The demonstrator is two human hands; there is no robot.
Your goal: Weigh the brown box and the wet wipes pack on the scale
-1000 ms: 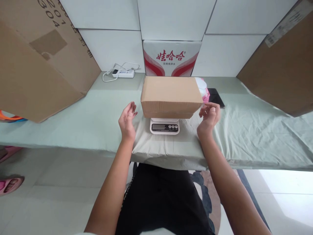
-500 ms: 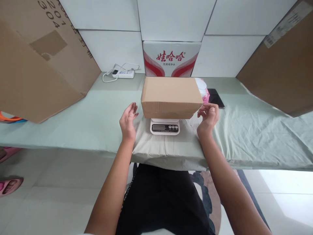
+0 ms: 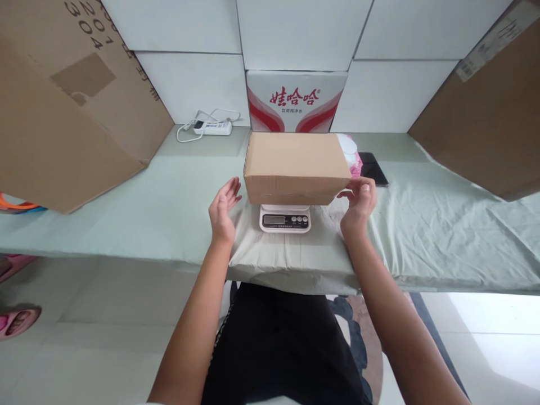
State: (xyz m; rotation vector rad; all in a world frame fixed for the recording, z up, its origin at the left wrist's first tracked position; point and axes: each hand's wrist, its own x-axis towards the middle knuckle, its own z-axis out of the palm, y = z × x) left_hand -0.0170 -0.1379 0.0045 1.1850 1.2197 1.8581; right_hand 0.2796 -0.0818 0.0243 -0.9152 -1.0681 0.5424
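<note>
A closed brown cardboard box (image 3: 295, 157) rests on a white kitchen scale (image 3: 284, 228), whose display and buttons show below the box's front face. The digits on the display cannot be made out. To the left of the box is my left hand (image 3: 223, 211), open with its palm turned inward and a small gap between its fingers and the cardboard. At the box's right front corner my right hand (image 3: 358, 205) is open with bent fingers. Some of its fingertips are hidden behind the corner, so I cannot tell whether they touch it.
Behind the box stands a white-and-red printed carton (image 3: 294, 101) against the tiled wall. A power strip (image 3: 213, 127) with a white cable lies back left. A pink-and-white package (image 3: 352, 154) and a dark tablet-like object (image 3: 373, 169) sit right. Large cardboard sheets (image 3: 97, 124) flank the table.
Both hands have shifted slightly inward, toward the sides of the box. The box and the scale stay where they were.
</note>
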